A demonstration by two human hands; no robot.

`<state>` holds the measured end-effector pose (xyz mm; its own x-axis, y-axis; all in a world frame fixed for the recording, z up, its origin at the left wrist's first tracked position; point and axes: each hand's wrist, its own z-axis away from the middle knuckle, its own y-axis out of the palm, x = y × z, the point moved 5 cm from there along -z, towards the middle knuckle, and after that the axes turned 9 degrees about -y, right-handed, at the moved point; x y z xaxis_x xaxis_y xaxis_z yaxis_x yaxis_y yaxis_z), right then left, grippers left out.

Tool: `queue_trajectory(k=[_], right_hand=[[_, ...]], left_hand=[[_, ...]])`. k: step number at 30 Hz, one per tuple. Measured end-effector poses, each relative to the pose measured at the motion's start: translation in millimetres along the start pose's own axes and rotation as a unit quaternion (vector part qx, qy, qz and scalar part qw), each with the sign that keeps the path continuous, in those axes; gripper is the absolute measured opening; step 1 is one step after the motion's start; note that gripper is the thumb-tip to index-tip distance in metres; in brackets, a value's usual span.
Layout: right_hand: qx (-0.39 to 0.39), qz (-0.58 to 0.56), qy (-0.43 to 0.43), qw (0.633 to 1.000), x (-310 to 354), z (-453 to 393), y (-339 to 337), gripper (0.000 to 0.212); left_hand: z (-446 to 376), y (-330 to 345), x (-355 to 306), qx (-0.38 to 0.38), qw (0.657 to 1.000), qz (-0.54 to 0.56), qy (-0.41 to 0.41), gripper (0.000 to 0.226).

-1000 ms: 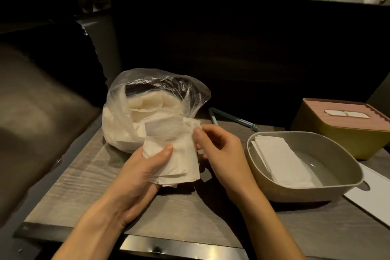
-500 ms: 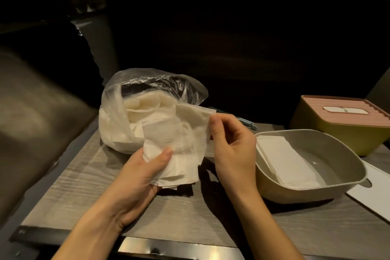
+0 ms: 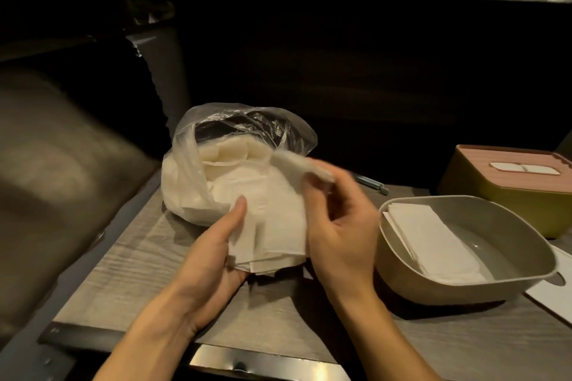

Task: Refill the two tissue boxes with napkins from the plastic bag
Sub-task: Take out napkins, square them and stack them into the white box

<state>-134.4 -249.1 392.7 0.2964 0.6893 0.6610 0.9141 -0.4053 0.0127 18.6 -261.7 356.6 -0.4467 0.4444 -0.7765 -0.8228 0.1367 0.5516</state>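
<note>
The left hand (image 3: 213, 254) holds a small stack of white napkins (image 3: 272, 226) from below, thumb pressed on top and fingers curled under the lower edge. The right hand (image 3: 340, 226) pinches the upper right corner of the top napkin between thumb and fingertips, lifting that corner; it shows blurred. The stack sits directly in front of the plastic bag (image 3: 185, 170), touching its mouth. The bag is thin, clear and crinkled, standing open on the wood-grain table (image 3: 130, 275), and is filled with more soft, loosely folded napkins. To the right of the bag, just beside the right hand, lies an open beige tissue box (image 3: 399, 269), a rounded tub with smooth walls, holding a flat pile of folded napkins against its left side. Behind that tub, farther right of the bag, stands a second tissue box (image 3: 483, 192), olive-yellow with a ribbed pink lid (image 3: 513, 158) on it.
</note>
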Motion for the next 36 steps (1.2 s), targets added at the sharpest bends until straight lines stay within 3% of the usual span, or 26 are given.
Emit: queue_trajectory(k=[3, 5, 10, 12, 15, 25, 29, 36], right_hand=[[0.105, 0.036, 0.083, 0.99, -16, 3, 20, 0.017], [0.14, 0.049, 0.09, 0.985, -20, 5, 27, 0.021], [0.128, 0.103, 0.054, 0.985, -14, 4, 19, 0.029], [0.107, 0.107, 0.102, 0.983, -18, 5, 9, 0.027], [0.159, 0.059, 0.199, 0.965, -30, 11, 8, 0.022], [0.087, 0.052, 0.125, 0.987, -18, 8, 0, 0.013], [0.076, 0.112, 0.062, 0.989, -17, 6, 0, 0.014], [0.098, 0.08, 0.095, 0.987, -19, 6, 2, 0.007]], left_hand=[[4, 3, -4, 0.027, 1.0, 0.01, 0.008, 0.059], [3, 3, -2, 0.02, 1.0, -0.007, 0.008, 0.052], [-3, 1, 0, -0.01, 0.999, -0.025, 0.019, 0.037], [-2, 0, -2, -0.014, 1.0, -0.008, 0.021, 0.036], [-2, 1, -1, -0.02, 1.0, -0.002, 0.013, 0.035], [0, 1, -1, -0.012, 1.0, 0.001, 0.013, 0.039], [-1, 2, -1, -0.008, 1.0, -0.002, 0.015, 0.041], [-1, 4, 1, -0.003, 1.0, -0.027, 0.01, 0.035]])
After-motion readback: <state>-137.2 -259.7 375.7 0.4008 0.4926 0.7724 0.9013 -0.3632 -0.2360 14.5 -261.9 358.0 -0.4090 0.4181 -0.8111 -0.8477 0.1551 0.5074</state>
